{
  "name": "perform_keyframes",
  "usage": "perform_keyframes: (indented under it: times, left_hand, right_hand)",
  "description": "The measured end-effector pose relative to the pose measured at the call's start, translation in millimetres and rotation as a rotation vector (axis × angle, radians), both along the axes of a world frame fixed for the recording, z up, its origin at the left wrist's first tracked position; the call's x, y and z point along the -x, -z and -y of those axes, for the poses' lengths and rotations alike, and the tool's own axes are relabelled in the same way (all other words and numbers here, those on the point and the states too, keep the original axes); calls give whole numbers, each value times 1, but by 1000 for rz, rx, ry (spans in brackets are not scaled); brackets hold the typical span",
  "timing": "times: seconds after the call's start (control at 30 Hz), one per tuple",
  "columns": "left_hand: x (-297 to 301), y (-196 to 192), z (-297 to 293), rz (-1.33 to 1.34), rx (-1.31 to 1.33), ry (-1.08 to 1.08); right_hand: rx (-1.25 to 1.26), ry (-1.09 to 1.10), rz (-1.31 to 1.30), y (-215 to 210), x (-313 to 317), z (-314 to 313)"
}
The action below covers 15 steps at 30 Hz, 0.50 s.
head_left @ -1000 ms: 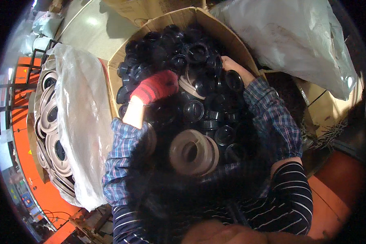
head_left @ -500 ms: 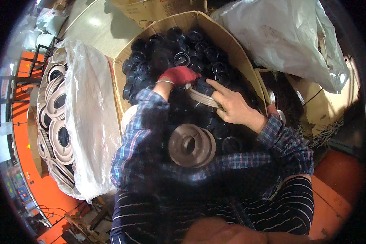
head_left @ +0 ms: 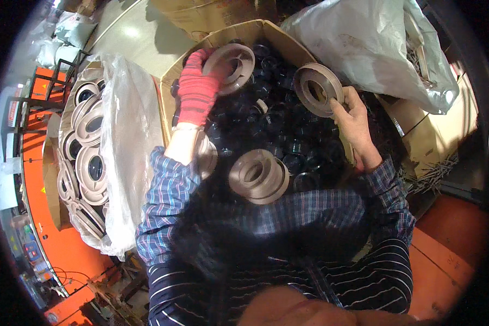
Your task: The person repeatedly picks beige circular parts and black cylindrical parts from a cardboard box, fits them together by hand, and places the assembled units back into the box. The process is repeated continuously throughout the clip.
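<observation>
My left hand, in a red striped glove, is closed on a grey-brown flanged plastic ring over the far left of a cardboard box. On the right, my bare right hand pinches the lower rim of a second grey-brown ring, tilted above the box. Below both hands lie many black round plastic fittings filling the box. Near my body rests a small stack of grey-brown rings. Another ring shows partly beside my left wrist.
To the left stands a box of grey-brown rings, some with black centres, lined with a clear plastic bag. A large translucent bag sits at the far right. Dark thin scraps lie on the right, near an orange surface.
My hands were together over the middle of the box at a black fitting and a grey-brown ring. They have moved apart, and each now holds a ring.
</observation>
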<state>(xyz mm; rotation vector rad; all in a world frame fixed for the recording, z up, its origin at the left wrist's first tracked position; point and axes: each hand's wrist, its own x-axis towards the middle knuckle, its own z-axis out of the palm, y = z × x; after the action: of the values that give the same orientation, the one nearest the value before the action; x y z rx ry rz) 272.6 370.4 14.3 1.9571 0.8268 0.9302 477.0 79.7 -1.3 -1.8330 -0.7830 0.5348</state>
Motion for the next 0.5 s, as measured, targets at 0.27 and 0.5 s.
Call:
perform_keyframes:
  times: [0.27, 0.5]
  left_hand:
    - [62, -47, 87, -17, 529, 563]
    - [75, -6, 142, -604, -58, 675]
  right_hand:
    - [117, -503, -527, -12, 20, 54]
    - [311, -817, -6, 10, 14, 13]
